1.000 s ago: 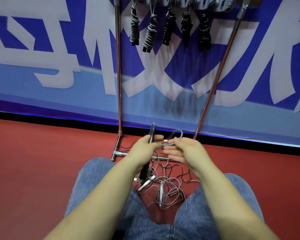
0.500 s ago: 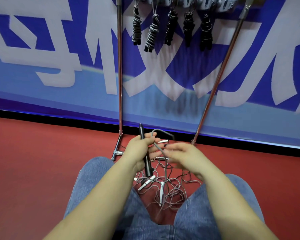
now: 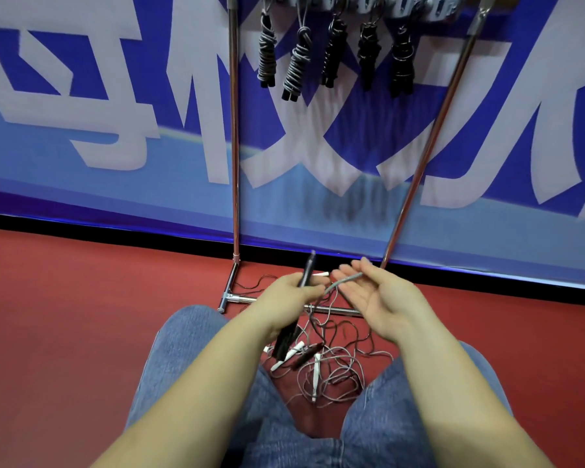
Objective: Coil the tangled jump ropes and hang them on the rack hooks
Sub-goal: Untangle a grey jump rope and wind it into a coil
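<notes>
The floor [image 3: 81, 315] is red. The banner [image 3: 115, 184] behind the chrome rack [image 3: 234, 146] is blue, darker above and paler below, with big white characters. The hung ropes [image 3: 335, 52] are black and grey. The tangled ropes [image 3: 328, 359] are grey and dark with white handles. The jeans [image 3: 190, 359] are faded blue.

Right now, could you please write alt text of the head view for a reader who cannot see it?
A seated person's left hand grips black jump rope handles, while a grey cord crosses the open right hand. A tangle of ropes lies on the red floor, below a metal rack holding five coiled ropes.
</notes>
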{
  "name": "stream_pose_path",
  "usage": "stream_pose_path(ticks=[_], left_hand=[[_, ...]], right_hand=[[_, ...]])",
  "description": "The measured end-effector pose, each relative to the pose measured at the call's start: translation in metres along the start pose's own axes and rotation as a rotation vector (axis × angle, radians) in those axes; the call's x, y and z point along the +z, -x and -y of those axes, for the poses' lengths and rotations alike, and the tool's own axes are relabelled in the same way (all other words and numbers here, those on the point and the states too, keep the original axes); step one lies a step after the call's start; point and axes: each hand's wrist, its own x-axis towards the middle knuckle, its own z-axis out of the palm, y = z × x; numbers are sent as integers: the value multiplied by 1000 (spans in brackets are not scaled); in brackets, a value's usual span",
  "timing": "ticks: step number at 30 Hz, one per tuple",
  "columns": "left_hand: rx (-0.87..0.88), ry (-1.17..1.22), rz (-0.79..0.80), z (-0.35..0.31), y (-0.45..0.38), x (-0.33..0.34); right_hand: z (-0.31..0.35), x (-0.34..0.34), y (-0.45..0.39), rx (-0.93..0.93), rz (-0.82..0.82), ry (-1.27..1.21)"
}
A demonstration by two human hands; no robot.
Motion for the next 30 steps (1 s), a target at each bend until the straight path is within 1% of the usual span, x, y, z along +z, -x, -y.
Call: stream_pose_path(ticks=[2,4,5,7,9,10,11,14,16,17,18,20,23,25,28,30], left_hand=[[-3,-59,77,1,3,2],[12,-99,140,0,4,2],[30,-132,145,-1,4,1],[76,-149,103,-1,5,2],[111,-87,21,-2,4,2],[117,-23,-12,-2,2,2],[117,48,-44,-2,1,2],[87,307,-121,-6,-1,1],[77,485,-138,-11,-1,0],[76,554,-147,-13,-1,-1],[79,605,-155,-15,-1,-2],[91,663,-159,-16,-2,-4],[98,643,-118,-13,-4,-6],[77,529,-71,-9,-4,-5],[45,232,0,0,-2,-2],[46,78,59,6,0,-1]], right_hand=[[5,-2,1,-21,-9,-135],[6,-5,-1,-54,-7,-192],[6,-6,-2,-64,-6,-209],[6,-7,-4,-60,2,-222],[4,-7,-5,-32,36,-117],[3,-7,-5,-19,58,9],[3,-8,-5,-12,79,185],[-5,-16,-5,-26,133,884],[-13,-20,-5,-41,186,1313],[-17,-22,-5,-31,194,1437],[-19,-24,-6,-15,189,1474],[-20,-25,-9,22,142,1340],[-13,-20,-8,-35,48,1103],[-11,-14,-5,-36,36,807],[-5,-6,-2,9,6,292],[1,-5,-2,11,0,17]])
